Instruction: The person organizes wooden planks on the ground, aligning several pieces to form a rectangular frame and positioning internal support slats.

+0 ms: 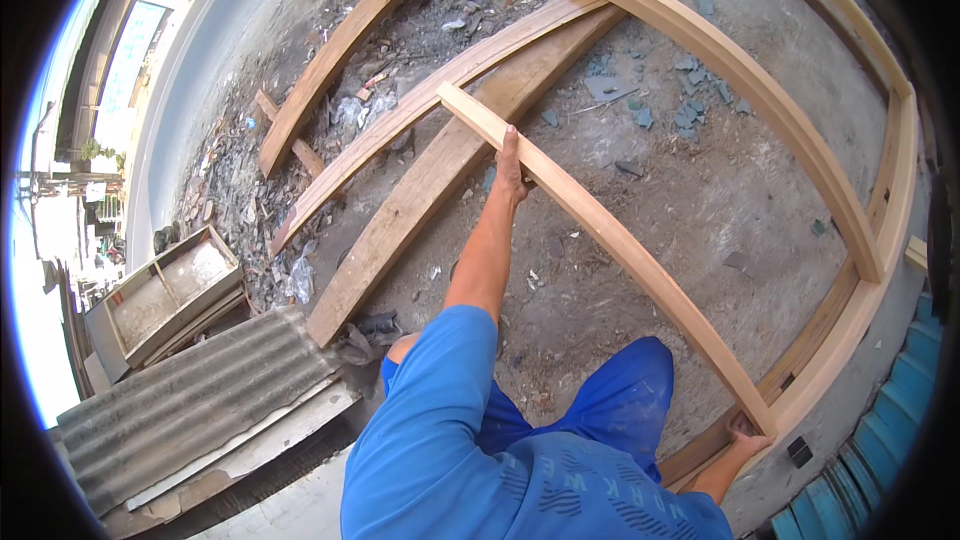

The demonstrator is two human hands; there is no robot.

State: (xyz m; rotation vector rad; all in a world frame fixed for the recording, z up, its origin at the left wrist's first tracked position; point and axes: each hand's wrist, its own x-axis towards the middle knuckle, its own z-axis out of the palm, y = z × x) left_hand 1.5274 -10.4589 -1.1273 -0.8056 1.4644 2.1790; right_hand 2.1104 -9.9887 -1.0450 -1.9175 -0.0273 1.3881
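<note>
At 3 o'clock, bar looks joined to rail — crosspiece gripped by left hand and, at 4, right hand — seemingly unfixed

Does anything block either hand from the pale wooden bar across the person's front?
Nothing visible does: the left hand directly touches the pale wooden bar near its far end; the right hand is at its near end, though its exact grip is unclear.
</note>
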